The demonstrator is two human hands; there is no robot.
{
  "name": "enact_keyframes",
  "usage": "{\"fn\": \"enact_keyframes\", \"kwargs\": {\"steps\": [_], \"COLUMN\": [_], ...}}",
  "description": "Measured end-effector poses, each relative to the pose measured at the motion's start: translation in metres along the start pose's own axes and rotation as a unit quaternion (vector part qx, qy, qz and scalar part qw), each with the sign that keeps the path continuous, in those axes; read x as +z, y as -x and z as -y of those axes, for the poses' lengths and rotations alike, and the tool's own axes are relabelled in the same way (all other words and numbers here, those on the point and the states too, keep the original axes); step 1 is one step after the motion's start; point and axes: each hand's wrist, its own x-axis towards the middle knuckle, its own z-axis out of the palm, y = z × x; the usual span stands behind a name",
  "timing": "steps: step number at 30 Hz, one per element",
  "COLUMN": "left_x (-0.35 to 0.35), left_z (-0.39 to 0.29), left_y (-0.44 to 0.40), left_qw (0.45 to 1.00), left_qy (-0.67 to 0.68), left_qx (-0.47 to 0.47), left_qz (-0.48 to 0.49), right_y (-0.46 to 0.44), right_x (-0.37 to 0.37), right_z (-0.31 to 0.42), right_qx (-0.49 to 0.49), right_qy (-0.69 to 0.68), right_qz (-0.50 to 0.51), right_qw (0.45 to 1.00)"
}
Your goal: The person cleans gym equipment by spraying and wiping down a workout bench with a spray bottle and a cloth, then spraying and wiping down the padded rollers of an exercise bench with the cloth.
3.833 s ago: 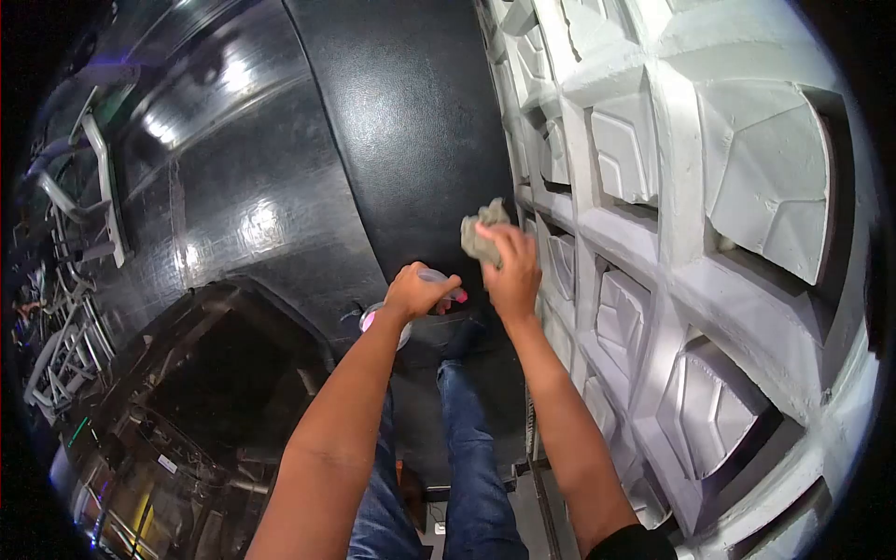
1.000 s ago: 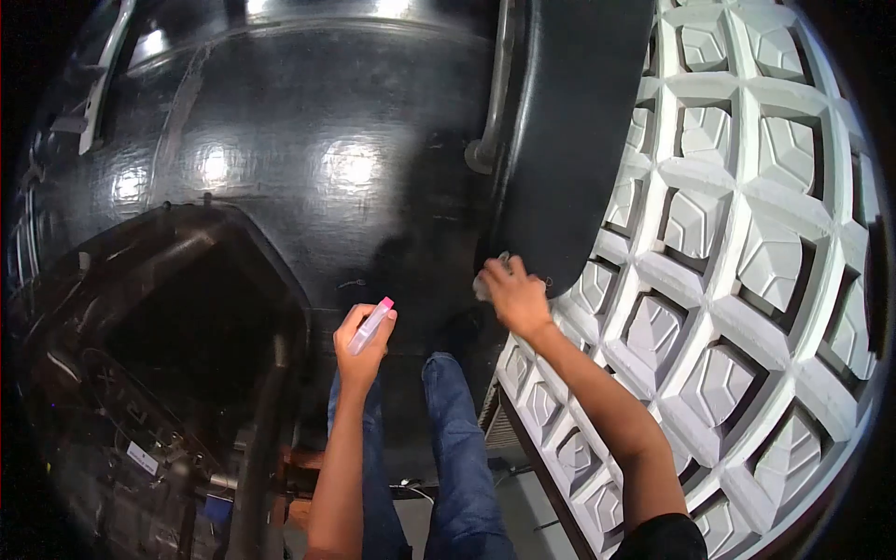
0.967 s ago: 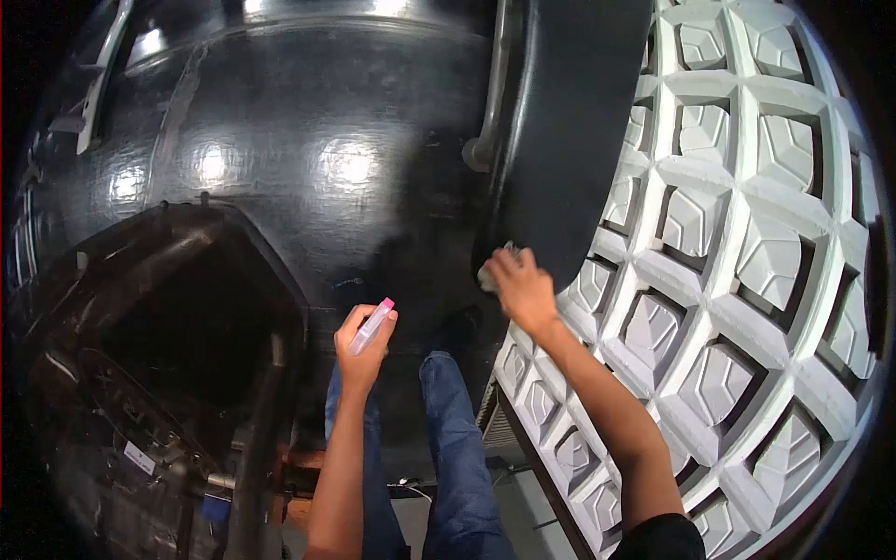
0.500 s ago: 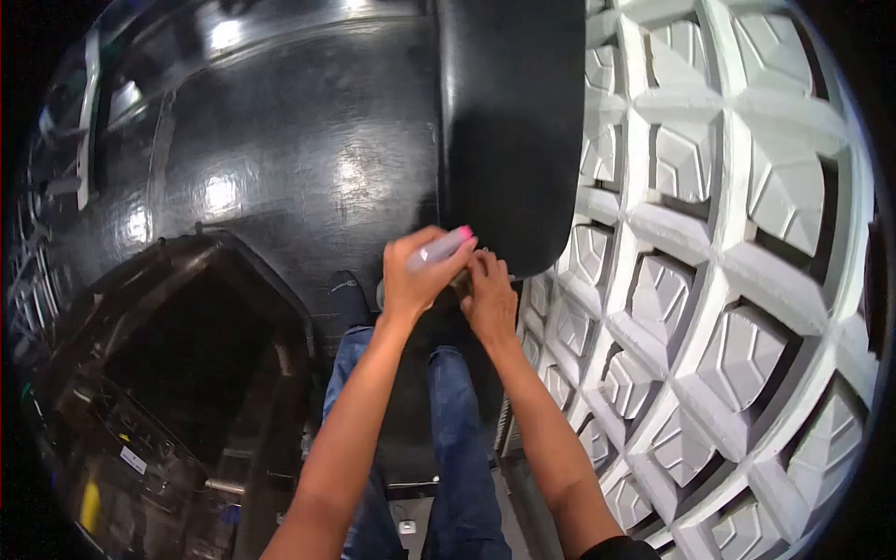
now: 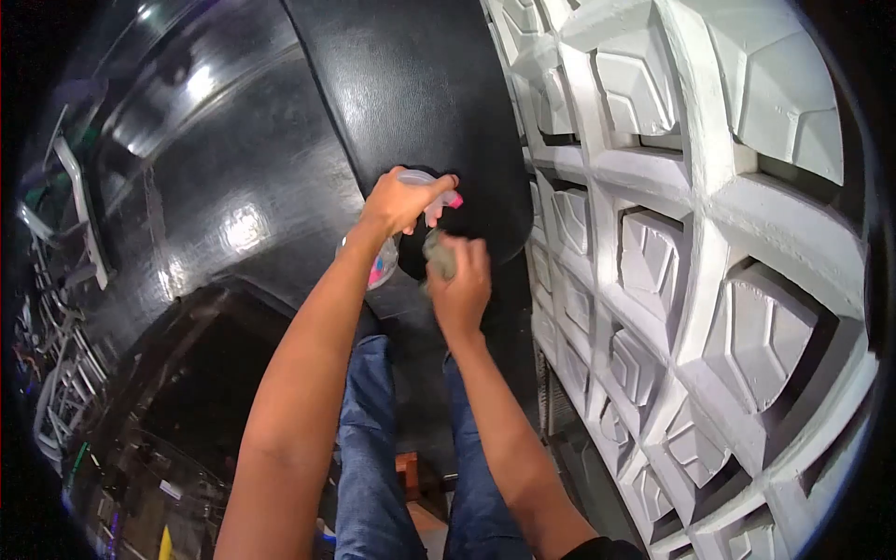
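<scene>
Left fingers (image 5: 431, 193) wrap a spray bottle (image 5: 418, 176), right fingers (image 5: 479, 254) clutch greyish cloth (image 5: 440, 259) — white label (image 5: 171, 488) unreadable

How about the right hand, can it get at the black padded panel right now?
Probably yes: the right hand, gripping a cloth, appears by the near end of the black padded panel, and nothing visible blocks the way.

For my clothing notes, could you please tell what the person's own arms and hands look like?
The left hand and right hand wear no gloves, and both forearms are bare. A black sleeve shows on the right arm; no left sleeve is in view.
</scene>
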Motion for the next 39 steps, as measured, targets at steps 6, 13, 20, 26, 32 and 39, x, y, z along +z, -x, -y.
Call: {"fn": "enact_keyframes", "kwargs": {"steps": [6,13,20,26,32,39], "left_x": [0.001,0.001,-0.001,-0.003,-0.005,-0.003], "left_z": [-0.009,-0.004,0.003,-0.003,-0.004,0.002], "left_y": [-0.003,-0.012,-0.017,-0.013,-0.012,-0.013], "left_qw": [0.998,0.994,0.997,0.994,0.994,0.995], "left_qy": [-0.011,-0.015,-0.005,0.026,0.028,0.029], "left_qx": [-0.064,-0.107,-0.069,-0.107,-0.097,-0.091], "left_qz": [-0.015,-0.026,0.019,0.021,0.032,0.026], "right_y": [-0.008,-0.1,-0.072,-0.023,-0.074,-0.158], "right_x": [-0.029,-0.066,-0.054,-0.058,-0.049,-0.057], "right_z": [-0.007,-0.05,-0.048,-0.071,-0.07,-0.068], "right_qx": [0.019,0.05,0.027,0.11,0.119,0.068], "right_qy": [0.04,0.039,-0.003,-0.043,-0.031,-0.088], "right_qz": [0.119,-0.049,-0.07,-0.025,-0.069,0.009], "right_qw": [0.992,0.997,0.997,0.993,0.99,0.994]}}
